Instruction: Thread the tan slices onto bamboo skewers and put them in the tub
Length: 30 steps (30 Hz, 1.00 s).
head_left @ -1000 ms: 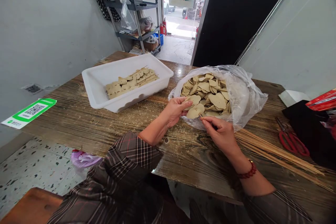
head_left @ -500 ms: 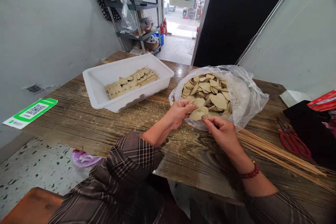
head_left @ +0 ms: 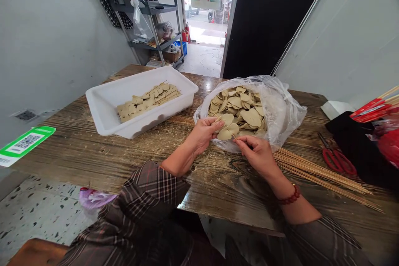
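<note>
My left hand [head_left: 205, 133] is closed on thin, beige, round slices [head_left: 227, 131] threaded on a skewer, held over the near rim of a clear plastic bag [head_left: 282, 106]. My right hand [head_left: 254, 152] pinches the near end of that bamboo skewer [head_left: 235, 136], just right of the slices. Many loose slices [head_left: 238, 102] of the same kind fill the bag's opening behind both hands. A bundle of bare bamboo skewers [head_left: 324, 176] lies on the table to the right of my right forearm.
A white plastic tub [head_left: 107, 126] at the left holds skewered slices [head_left: 148, 100]. Red-handled scissors [head_left: 338, 160] lie at the right beside a black box [head_left: 352, 145] with red packets. A green QR card [head_left: 26, 143] is on the table's left edge. A grey cart [head_left: 149, 8] stands beyond.
The whole view has shifted, so the table items appear farther left. Both hands keep their grip on the skewer and slices, with little visible movement between them.
</note>
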### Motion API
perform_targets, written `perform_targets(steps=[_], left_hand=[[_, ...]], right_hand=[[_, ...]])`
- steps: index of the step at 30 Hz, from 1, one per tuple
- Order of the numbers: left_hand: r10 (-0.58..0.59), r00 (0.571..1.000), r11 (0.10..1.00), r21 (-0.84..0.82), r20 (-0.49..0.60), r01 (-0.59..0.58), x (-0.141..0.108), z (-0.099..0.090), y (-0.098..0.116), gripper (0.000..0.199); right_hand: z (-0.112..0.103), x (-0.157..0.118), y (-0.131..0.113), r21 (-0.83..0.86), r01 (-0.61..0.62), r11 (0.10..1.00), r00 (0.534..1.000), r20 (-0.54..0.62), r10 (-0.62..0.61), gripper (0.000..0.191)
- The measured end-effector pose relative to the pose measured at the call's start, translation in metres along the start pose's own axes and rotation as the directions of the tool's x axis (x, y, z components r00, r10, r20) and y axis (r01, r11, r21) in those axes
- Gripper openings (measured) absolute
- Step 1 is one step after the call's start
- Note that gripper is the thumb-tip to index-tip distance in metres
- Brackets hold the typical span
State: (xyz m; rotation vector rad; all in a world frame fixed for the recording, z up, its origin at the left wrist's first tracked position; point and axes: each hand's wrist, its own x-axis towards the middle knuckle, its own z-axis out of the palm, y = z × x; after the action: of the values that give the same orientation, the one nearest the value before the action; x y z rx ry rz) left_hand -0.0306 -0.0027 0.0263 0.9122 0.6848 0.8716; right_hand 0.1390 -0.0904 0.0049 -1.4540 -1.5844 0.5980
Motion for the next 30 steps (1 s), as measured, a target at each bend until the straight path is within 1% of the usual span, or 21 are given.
perform_targets(steps=[7, 10, 12, 14, 16, 17, 19, 21, 23, 24, 25, 27, 28, 30], left_hand=[[-0.011, 0.999, 0.999, 0.041, 0.047, 0.009, 0.001, 0.007, -0.01, 0.037], [-0.012, 0.998, 0.999, 0.044, 0.067, 0.009, 0.001, 0.008, -0.009, 0.036], [-0.018, 0.997, 1.0, 0.025, 0.08, 0.016, 0.002, 0.006, -0.005, 0.04], [0.002, 0.998, 1.0, 0.007, 0.061, -0.002, 0.004, 0.002, 0.002, 0.045], [0.05, 0.999, 0.998, 0.029, 0.009, -0.05, 0.008, -0.002, 0.008, 0.044], [0.081, 0.996, 0.995, 0.064, -0.02, -0.08, 0.012, -0.004, 0.011, 0.041], [0.148, 0.987, 0.976, 0.17, -0.065, -0.136, 0.02, -0.006, 0.015, 0.035], [0.214, 0.973, 0.936, 0.302, -0.081, -0.181, 0.03, -0.004, 0.018, 0.029], [0.269, 0.961, 0.861, 0.463, -0.064, -0.21, 0.042, -0.001, 0.019, 0.023], [0.305, 0.951, 0.8, 0.555, -0.049, -0.228, 0.048, 0.001, 0.02, 0.021], [0.344, 0.939, 0.722, 0.647, -0.025, -0.247, 0.054, 0.003, 0.02, 0.02], [0.412, 0.91, 0.528, 0.802, 0.046, -0.28, 0.063, 0.008, 0.021, 0.018], [0.429, 0.899, 0.429, 0.855, 0.09, -0.29, 0.067, 0.011, 0.021, 0.018], [0.423, 0.89, 0.254, 0.921, 0.17, -0.297, 0.072, 0.016, 0.02, 0.017]], right_hand=[[-0.001, 0.001, 0.0, -0.055, -0.018, 0.998, 1.0, -0.025, 0.016, 0.027], [-0.004, 0.003, 0.0, -0.032, -0.008, 0.999, 1.0, -0.015, 0.008, 0.027], [-0.009, 0.005, 0.0, -0.007, -0.008, 1.0, 0.999, -0.039, 0.007, 0.026], [-0.018, 0.009, 0.003, 0.015, -0.028, 0.999, 0.991, -0.132, 0.03, 0.026], [-0.028, 0.013, 0.007, 0.048, -0.054, 0.997, 0.96, -0.271, 0.065, 0.026], [-0.033, 0.015, 0.009, 0.071, -0.058, 0.996, 0.937, -0.34, 0.079, 0.026], [-0.039, 0.019, 0.015, 0.118, -0.045, 0.992, 0.893, -0.439, 0.093, 0.027], [-0.043, 0.021, 0.019, 0.151, -0.027, 0.988, 0.869, -0.484, 0.098, 0.027], [-0.043, 0.023, 0.021, 0.16, -0.021, 0.987, 0.867, -0.488, 0.098, 0.028], [-0.042, 0.023, 0.022, 0.16, -0.02, 0.987, 0.87, -0.484, 0.096, 0.028], [-0.041, 0.023, 0.022, 0.158, -0.019, 0.987, 0.873, -0.479, 0.093, 0.028], [-0.04, 0.023, 0.022, 0.152, -0.017, 0.988, 0.877, -0.473, 0.088, 0.028], [-0.04, 0.023, 0.022, 0.148, -0.017, 0.989, 0.878, -0.472, 0.085, 0.028], [-0.04, 0.023, 0.021, 0.136, -0.017, 0.991, 0.879, -0.47, 0.08, 0.028]])
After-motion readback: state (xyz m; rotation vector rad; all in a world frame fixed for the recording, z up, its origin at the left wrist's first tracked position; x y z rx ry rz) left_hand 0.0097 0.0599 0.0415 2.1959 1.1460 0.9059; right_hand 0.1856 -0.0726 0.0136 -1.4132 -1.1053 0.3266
